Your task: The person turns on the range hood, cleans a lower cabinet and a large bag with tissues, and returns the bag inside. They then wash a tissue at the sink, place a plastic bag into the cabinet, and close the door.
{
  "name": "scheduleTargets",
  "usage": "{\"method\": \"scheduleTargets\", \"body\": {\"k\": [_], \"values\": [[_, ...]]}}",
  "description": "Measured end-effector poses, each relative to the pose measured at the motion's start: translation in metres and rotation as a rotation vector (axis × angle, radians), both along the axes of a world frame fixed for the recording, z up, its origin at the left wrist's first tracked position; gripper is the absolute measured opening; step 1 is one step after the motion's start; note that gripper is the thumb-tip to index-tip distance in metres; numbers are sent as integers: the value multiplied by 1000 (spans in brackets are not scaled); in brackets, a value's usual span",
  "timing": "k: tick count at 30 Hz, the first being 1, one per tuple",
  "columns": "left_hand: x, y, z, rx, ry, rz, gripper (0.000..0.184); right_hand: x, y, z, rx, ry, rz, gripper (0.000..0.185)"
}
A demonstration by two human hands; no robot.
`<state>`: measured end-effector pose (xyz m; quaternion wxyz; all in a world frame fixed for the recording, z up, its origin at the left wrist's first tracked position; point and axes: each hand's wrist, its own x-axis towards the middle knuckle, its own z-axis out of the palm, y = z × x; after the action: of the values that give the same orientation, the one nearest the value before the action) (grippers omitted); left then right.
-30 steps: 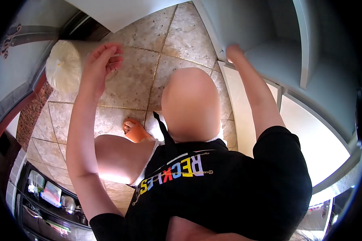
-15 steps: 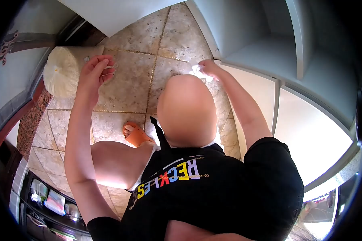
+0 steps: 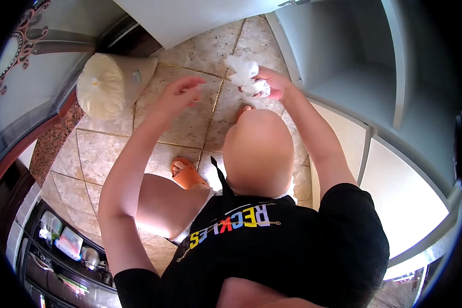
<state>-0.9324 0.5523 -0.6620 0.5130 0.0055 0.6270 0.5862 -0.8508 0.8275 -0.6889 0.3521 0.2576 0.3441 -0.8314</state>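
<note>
My right fingers grasped the white wad at twelve o'clock, apparently bunched for control; left fingers hung loose, empty, at eleven.

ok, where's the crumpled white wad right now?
Head view, upper centre: the white wad is in the right hand, left of the open cabinet.

Two hands; white wad (one)
</note>
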Motion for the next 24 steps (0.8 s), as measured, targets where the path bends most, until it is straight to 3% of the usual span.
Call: {"method": "scheduleTargets", "body": {"k": [2, 6, 8, 12, 14, 15, 17, 18, 20, 22, 24], "values": [[4, 9, -1, 75, -6, -12, 27, -9, -17, -7, -83, 39, 30, 42], [11, 34, -4, 20, 51, 106, 18, -11, -50, 7, 190, 80, 147, 39], [7, 32, -14, -17, 129, 127, 13, -7, -64, -15, 512, 232, 129, 37], [11, 32, -22, -72, 142, 171, 16, -10, -66, 5, 328, 235, 49, 31], [10, 27, -31, -56, 74, -82, 15, -10, -56, 8, 663, 417, 413, 28], [12, 28, -27, -54, 71, -81, 15, -3, -51, 1, 860, 493, 442, 30], [17, 29, -16, -21, -102, 2, 19, 3, -19, -1, 893, 558, 670, 36], [17, 25, -14, -25, -113, 3, 19, 0, -6, 6, 1115, 375, 905, 37], [12, 21, -17, -75, -86, -1, 26, 1, 44, 0, 1580, 185, 1084, 24], [2, 13, -29, -61, -71, -1, 26, 12, 112, -4, 1954, 180, 1021, 19], [-2, 10, -32, -49, -50, 1, 26, 16, 149, 4, 1996, -57, 1077, 16]]}}
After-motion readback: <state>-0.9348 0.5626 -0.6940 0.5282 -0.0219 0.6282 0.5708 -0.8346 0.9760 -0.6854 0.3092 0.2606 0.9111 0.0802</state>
